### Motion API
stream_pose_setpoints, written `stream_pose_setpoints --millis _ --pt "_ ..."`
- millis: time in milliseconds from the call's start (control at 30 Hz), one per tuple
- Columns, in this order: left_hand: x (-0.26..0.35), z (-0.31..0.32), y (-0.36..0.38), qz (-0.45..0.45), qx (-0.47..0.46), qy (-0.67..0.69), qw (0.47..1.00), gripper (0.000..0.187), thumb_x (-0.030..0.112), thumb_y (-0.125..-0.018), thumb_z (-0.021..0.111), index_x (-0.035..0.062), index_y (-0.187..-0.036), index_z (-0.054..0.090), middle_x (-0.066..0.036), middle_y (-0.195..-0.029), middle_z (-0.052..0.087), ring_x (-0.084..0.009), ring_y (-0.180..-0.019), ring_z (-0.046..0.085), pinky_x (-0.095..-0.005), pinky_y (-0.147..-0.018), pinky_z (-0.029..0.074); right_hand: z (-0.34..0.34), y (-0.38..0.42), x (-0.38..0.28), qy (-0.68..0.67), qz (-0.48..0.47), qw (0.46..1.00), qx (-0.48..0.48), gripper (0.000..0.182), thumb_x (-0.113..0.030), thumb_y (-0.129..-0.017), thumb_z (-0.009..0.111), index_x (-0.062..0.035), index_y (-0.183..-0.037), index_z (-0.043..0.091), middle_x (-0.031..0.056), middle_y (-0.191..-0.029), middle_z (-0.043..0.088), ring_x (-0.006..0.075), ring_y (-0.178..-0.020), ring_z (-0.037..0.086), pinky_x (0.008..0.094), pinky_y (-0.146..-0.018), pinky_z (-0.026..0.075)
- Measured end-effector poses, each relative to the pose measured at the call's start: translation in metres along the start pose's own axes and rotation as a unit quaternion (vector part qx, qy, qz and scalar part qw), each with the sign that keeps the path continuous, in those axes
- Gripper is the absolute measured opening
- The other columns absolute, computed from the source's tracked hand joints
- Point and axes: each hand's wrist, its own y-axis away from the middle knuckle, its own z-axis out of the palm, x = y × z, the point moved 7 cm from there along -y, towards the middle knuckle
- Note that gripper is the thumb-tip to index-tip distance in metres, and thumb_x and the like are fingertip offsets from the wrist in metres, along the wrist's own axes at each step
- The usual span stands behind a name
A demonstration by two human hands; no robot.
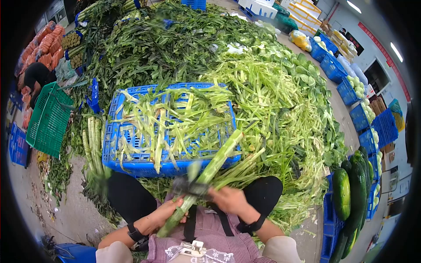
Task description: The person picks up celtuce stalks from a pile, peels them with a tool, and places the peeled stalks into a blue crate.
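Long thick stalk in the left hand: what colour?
The long stalk is mostly light green; head view.

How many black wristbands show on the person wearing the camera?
2: one black wristband by the left hand, another black wristband by the right hand. The sleeves could hide more.

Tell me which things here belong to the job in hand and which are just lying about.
Belonging to the job:
stalk, in the left hand
dark tool, blurred, in the right hand
blue crate in front, strewn with strips

Probably just lying about:
green basket
gourds
orange bags
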Motion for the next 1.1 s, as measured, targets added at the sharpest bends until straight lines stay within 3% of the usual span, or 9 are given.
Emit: stream_pose_setpoints --millis 100,200,267,567,633,700,767,1033,1100 --pt "0.013 0.008 0.012 0.049 0.011 -0.048 0.998 0.07 0.045 -0.095 0.045 0.0166 -0.15 0.011 -0.008 -0.083 0.054 -0.018 -0.063 0.054 -0.0277 -0.058 0.046 0.025 0.001 0.027 0.134 0.066 0.978 -0.147 0.035 -0.019 -0.078 0.063 -0.0224 -0.113 0.06 0.0075 -0.07 0.055 0.0254 -0.056 0.058 0.0374 -0.047 0.047" --pt "0.016 0.018 0.018 0.068 0.013 -0.055 0.996 0.071 0.048 -0.093 0.047 0.016 -0.149 0.018 -0.007 -0.082 0.052 -0.0171 -0.06 0.051 -0.0276 -0.057 0.045 -0.026 0.011 0.138 0.106 0.256 0.947 0.161 0.034 -0.02 -0.086 0.058 -0.0183 -0.12 0.059 0.0102 -0.071 0.058 0.0316 -0.058 0.058 0.041 -0.049 0.047" --pt "0.013 0.017 0.019 0.084 0.008 -0.058 0.995 0.072 0.05 -0.092 0.048 0.0159 -0.149 0.021 -0.007 -0.082 0.052 -0.0172 -0.06 0.05 -0.028 -0.057 0.046 -0.037 0.03 0.196 0.095 0.469 0.865 0.152 0.033 -0.017 -0.085 0.061 -0.0129 -0.118 0.061 0.0119 -0.076 0.061 0.03 -0.066 0.061 0.0383 -0.056 0.049" --pt "-0.007 -0.001 -0.003 -0.024 -0.06 -0.015 0.998 0.057 0.052 -0.088 0.055 0.0057 -0.121 0.047 -0.008 -0.085 0.056 -0.0209 -0.065 0.059 -0.0311 -0.057 0.049 -0.01 -0.013 -0.023 -0.03 -0.084 0.995 -0.037 0.042 -0.019 -0.075 0.067 -0.0216 -0.117 0.061 0.0064 -0.074 0.058 0.022 -0.056 0.058 0.0356 -0.046 0.047" --pt "-0.01 -0.001 0.003 -0.049 -0.054 -0.016 0.997 0.057 0.052 -0.089 0.054 0.0068 -0.123 0.047 -0.007 -0.084 0.055 -0.0198 -0.064 0.058 -0.0298 -0.057 0.048 0.007 -0.027 0.042 0.146 0.195 0.918 -0.314 0.041 -0.016 -0.077 0.065 -0.0176 -0.118 0.061 0.0094 -0.076 0.06 0.0274 -0.06 0.059 0.0369 -0.051 0.049" --pt "0.005 0.011 0.01 0.02 -0.045 -0.058 0.997 0.043 0.04 -0.097 0.046 0.008 -0.125 0.046 -0.005 -0.081 0.056 -0.0168 -0.06 0.057 -0.0283 -0.053 0.046 -0.032 0.005 0.13 0.112 0.244 0.958 0.098 0.037 -0.017 -0.082 0.063 -0.0144 -0.119 0.061 0.0127 -0.076 0.06 0.0321 -0.064 0.06 0.039 -0.053 0.049" --pt "0.004 0.01 0.007 0.033 -0.047 -0.088 0.994 0.069 0.056 -0.088 0.053 0.0132 -0.139 0.038 -0.006 -0.084 0.054 -0.0169 -0.062 0.056 -0.0283 -0.057 0.047 -0.051 0.019 0.18 0.159 0.369 0.902 0.158 0.035 -0.016 -0.085 0.061 -0.0144 -0.12 0.06 0.0137 -0.076 0.061 0.0322 -0.065 0.06 0.0396 -0.052 0.048" --pt "0.016 0.009 -0.004 0.078 0.003 -0.147 0.986 0.06 0.035 -0.099 0.044 0.0186 -0.15 0.016 -0.006 -0.081 0.054 -0.0157 -0.06 0.055 -0.0275 -0.058 0.048 -0.003 -0.011 0.006 0.045 0.059 0.996 -0.05 0.043 -0.022 -0.077 0.068 -0.0188 -0.12 0.06 0.0073 -0.077 0.061 0.0282 -0.06 0.06 0.0396 -0.05 0.048" --pt "0.015 0.011 0.004 0.069 -0.012 -0.132 0.989 0.06 0.034 -0.099 0.045 0.0186 -0.15 0.016 -0.006 -0.082 0.054 -0.0151 -0.06 0.054 -0.028 -0.058 0.048 0.004 -0.005 0.088 0.186 0.279 0.937 -0.097 0.039 -0.022 -0.081 0.065 -0.0158 -0.12 0.06 0.0128 -0.074 0.062 0.03 -0.06 0.06 0.0405 -0.051 0.047"
